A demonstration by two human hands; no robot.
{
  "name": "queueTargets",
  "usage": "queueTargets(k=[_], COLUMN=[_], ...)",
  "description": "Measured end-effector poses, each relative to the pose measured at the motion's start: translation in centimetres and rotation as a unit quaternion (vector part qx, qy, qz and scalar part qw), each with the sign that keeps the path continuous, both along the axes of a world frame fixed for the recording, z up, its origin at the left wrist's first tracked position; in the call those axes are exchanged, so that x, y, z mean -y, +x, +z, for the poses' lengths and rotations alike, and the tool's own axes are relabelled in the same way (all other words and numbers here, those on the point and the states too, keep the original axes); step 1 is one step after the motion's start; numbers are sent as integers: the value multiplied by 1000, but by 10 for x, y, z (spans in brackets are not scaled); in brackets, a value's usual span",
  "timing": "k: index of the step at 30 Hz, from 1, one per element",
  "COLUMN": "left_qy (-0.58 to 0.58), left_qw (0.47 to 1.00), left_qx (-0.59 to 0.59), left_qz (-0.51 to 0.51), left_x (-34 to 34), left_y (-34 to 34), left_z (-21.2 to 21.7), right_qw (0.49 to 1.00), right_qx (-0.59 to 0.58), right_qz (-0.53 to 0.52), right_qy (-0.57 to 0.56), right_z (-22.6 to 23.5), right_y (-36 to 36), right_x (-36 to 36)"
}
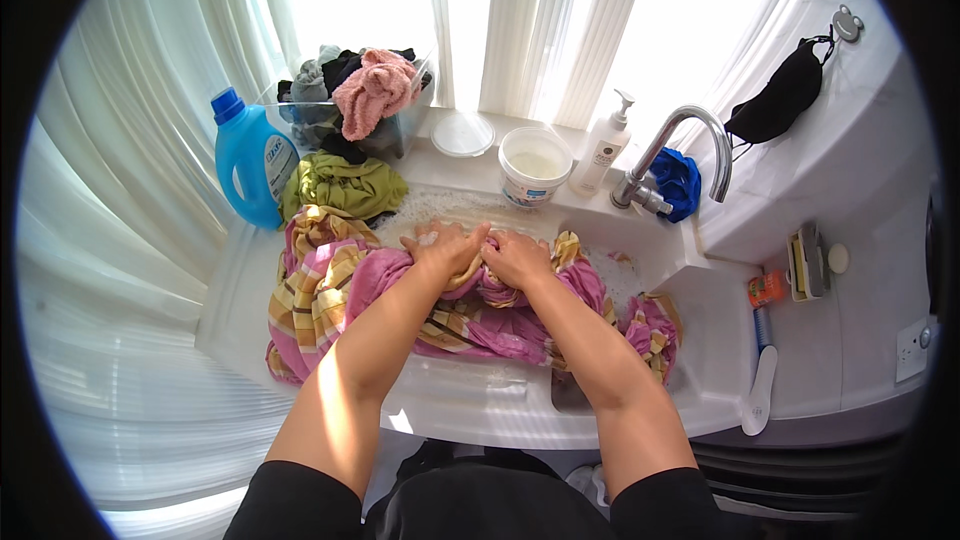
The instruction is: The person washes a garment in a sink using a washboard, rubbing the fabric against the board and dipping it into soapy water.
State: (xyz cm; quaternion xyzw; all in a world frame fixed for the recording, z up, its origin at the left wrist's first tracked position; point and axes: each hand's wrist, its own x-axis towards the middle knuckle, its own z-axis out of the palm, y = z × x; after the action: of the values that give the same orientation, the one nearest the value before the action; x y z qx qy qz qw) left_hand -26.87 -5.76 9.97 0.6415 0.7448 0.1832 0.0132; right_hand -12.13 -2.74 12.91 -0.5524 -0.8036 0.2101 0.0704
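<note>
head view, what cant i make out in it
All in the head view:
- Right hand: fingertips, buried in the plaid cloth.
- Sink: much of its bottom, covered by that cloth.
- Clear bin: lower contents, partly hidden by the pink cloth.
- Blue item: its left part, behind the faucet.
- Dark thing at far right: cut off by the lens rim.

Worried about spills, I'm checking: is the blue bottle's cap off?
No, the blue bottle has its darker blue cap on top.
</note>
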Motion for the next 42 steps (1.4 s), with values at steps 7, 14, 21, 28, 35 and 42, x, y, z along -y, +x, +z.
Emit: queueTargets(k=[7,14,21,28,35,42], left_qy=[233,61,-145,219,163,92], left_qw=[920,995,974,908,986,908], left_qx=[23,0,121,48,24,189], left_qz=[-313,-73,-127,-353,26,-362], left_x=[155,14,49,142,-9,115], left_y=[9,10,-14,4,-1,-27], left_z=[49,-16,33,33,-18,32], right_qw=[899,987,973,866,977,908], right_qx=[-153,-88,-91,-165,-117,-157], right_qz=[322,56,210,339,-30,342], right_qy=[256,122,40,328,178,182], right_z=[15,-11,17,-1,-20,29], right_y=[87,20,37,75,4,83], right_x=[120,23,43,119,16,89])
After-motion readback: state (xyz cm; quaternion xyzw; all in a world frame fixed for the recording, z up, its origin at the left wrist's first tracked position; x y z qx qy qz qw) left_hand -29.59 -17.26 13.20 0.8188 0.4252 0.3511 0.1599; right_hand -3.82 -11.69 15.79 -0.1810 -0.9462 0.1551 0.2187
